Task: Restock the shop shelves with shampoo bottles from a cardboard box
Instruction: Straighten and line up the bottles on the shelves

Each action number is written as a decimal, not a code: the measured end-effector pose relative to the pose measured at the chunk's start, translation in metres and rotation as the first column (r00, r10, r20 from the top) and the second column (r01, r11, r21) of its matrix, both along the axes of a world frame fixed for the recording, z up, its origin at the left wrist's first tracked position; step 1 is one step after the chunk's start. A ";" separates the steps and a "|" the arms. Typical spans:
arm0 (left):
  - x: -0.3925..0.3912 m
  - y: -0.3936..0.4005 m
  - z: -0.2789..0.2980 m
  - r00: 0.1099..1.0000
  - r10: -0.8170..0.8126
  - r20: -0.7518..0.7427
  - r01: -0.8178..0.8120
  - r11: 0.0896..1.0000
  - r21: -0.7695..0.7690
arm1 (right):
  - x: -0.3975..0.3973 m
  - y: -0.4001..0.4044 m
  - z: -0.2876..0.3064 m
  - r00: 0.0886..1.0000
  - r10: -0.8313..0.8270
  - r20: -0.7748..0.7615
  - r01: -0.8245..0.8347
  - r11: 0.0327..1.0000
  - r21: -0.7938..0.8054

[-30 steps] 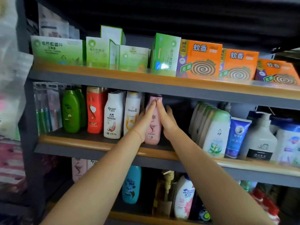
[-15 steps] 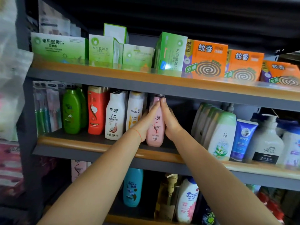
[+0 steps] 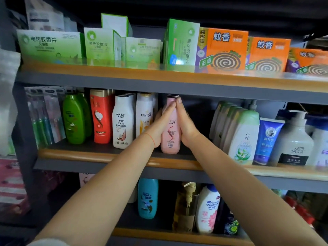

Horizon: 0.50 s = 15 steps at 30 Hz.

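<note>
My left hand [image 3: 160, 124] and right hand [image 3: 186, 124] stand flat against either flank of the pink shampoo bottle [image 3: 170, 133], fingers straight and held together, the tips of both hands meeting at twelve o'clock just below the dark cap; nothing is curled round it, I am only pressing it between my palms. The bottle stands upright on the middle shelf [image 3: 113, 156], base down near the wooden front lip, at three o'clock from the white Pantene bottle [image 3: 144, 114], with a dark empty gap at its own three o'clock before the row of green-capped white bottles [image 3: 243, 137]. Its long axis runs straight from six to twelve, cap up under the upper shelf [image 3: 159, 80], label facing out toward me. To finish this well, I think I should keep the pressure even on both sides so it slides back square rather than twisting, push low enough that the tall, narrow body does not tip backward, and stop once its face lines up with the Pantene bottle and the white Racien bottle [image 3: 122, 124]. I would then ease both palms outward together, toward nine and three, so neither drags the label askew. I cannot tell whether more pink bottles stand behind it.
</note>
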<state>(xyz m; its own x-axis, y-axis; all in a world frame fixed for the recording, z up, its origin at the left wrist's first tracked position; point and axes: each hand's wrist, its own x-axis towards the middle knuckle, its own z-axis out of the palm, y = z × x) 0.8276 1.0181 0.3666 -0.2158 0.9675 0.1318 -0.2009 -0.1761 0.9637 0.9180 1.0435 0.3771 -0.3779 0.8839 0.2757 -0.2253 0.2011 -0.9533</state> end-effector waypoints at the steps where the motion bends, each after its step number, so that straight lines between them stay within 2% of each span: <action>1: 0.003 -0.004 0.002 1.000 -0.014 -0.021 0.014 1.000 0.002 | 0.002 0.000 0.000 1.000 0.007 0.000 -0.007 1.000 0.002; 4: 0.008 -0.015 0.006 0.992 -0.112 -0.053 0.114 0.993 0.041 | 0.010 0.002 -0.001 1.000 0.017 -0.002 -0.017 1.000 0.001; 15: 0.013 -0.014 0.008 0.991 -0.134 -0.001 0.134 0.988 0.073 | 0.017 -0.005 0.001 1.000 -0.001 -0.003 0.000 1.000 -0.024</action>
